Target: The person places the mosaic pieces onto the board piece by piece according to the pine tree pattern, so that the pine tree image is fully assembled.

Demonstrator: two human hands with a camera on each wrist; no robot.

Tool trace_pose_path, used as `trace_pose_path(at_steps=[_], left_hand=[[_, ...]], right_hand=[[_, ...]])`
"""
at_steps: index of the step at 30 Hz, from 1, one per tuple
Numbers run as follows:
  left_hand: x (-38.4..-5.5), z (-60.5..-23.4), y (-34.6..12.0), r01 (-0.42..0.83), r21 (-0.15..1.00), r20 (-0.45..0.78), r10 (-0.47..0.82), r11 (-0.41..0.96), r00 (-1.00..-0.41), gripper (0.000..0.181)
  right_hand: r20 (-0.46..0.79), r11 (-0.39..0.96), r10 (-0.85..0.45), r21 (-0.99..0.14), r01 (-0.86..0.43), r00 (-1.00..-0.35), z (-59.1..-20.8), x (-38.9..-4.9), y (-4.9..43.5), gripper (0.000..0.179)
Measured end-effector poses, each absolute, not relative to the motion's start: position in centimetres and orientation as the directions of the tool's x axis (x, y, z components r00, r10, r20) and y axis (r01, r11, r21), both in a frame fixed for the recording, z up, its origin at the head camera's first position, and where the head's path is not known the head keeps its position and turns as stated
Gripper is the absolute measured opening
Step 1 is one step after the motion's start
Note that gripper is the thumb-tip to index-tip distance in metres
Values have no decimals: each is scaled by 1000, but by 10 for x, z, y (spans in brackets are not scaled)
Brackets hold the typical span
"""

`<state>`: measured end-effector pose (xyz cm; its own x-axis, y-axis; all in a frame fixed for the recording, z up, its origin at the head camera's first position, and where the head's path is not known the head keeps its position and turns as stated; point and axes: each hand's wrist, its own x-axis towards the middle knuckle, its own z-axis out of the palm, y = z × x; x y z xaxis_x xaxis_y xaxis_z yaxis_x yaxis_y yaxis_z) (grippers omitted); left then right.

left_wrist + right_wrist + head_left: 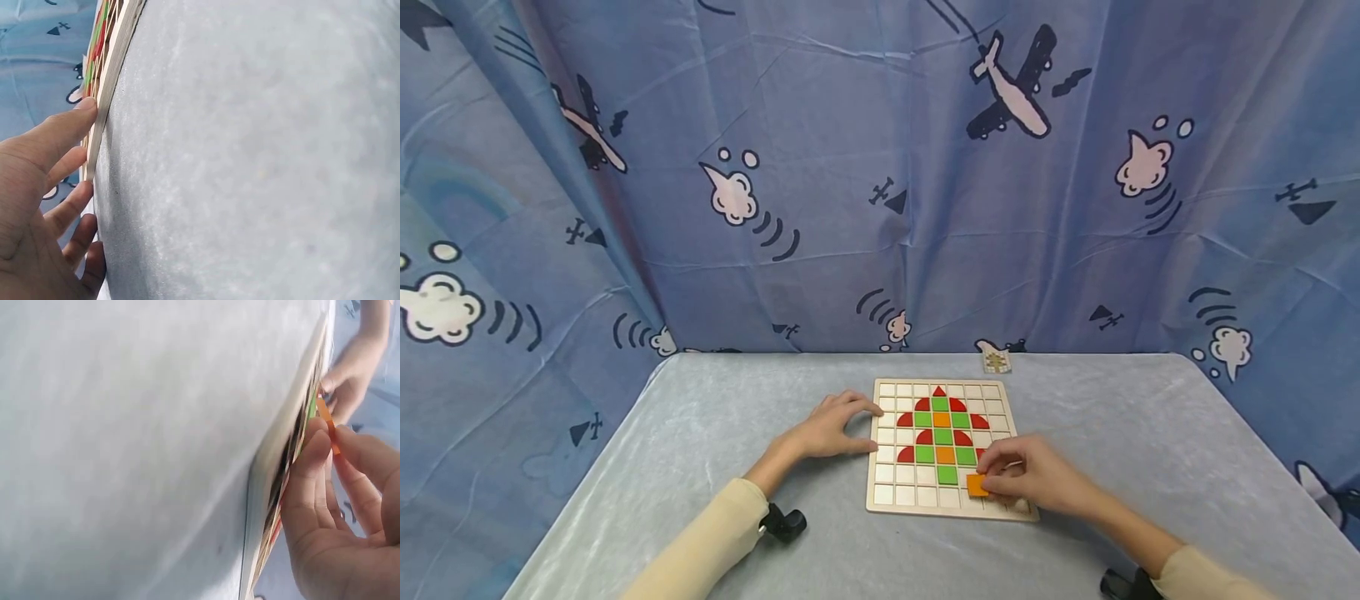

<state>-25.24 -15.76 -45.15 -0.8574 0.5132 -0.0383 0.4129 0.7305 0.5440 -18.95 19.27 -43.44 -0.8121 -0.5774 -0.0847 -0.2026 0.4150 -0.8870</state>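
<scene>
A square wooden grid board [904, 496] lies on the table, with red, green and orange pieces set in its cells in a tree-like pattern. My right hand [1037, 477] pinches an orange square tile [976, 486] between thumb and fingers, over the lower right part of the board. In the right wrist view the orange tile [326, 419] appears edge-on, tilted above the board. My left hand [832, 427] rests at the board's left edge, thumb and fingers spread and touching the rim. The left wrist view shows the left fingertips [87, 105] against the board's wooden side.
A small patterned card [997, 360] lies at the table's back edge, beyond the board. A pale cloth covers the table [760, 533]. Behind it hangs a blue curtain [820, 167] printed with planes and clouds.
</scene>
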Motion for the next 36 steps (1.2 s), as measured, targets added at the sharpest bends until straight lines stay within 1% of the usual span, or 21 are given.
trace_pose_path(at_steps=[5,13,22,28,36], left_hand=[[-251,-451,-157,413,549,-35,514,727,-857,52],[-250,-450,-156,406,555,-38,509,727,-860,52],[-250,-450,-156,408,551,-34,508,728,-861,52],[-250,-450,-156,407,553,-38,510,727,-859,51],[-252,-452,-157,415,544,-32,513,729,-858,52]], right_hand=[[-91,385,-598,-904,-186,-796,-439,-188,182,16],[-98,390,-587,-904,-174,-804,-440,-186,171,15],[-62,424,-584,-874,-239,-809,-440,-184,161,13],[-76,462,-568,-854,-241,-819,-438,-183,157,11],[-64,495,-574,-821,-283,-816,-436,-182,155,11]])
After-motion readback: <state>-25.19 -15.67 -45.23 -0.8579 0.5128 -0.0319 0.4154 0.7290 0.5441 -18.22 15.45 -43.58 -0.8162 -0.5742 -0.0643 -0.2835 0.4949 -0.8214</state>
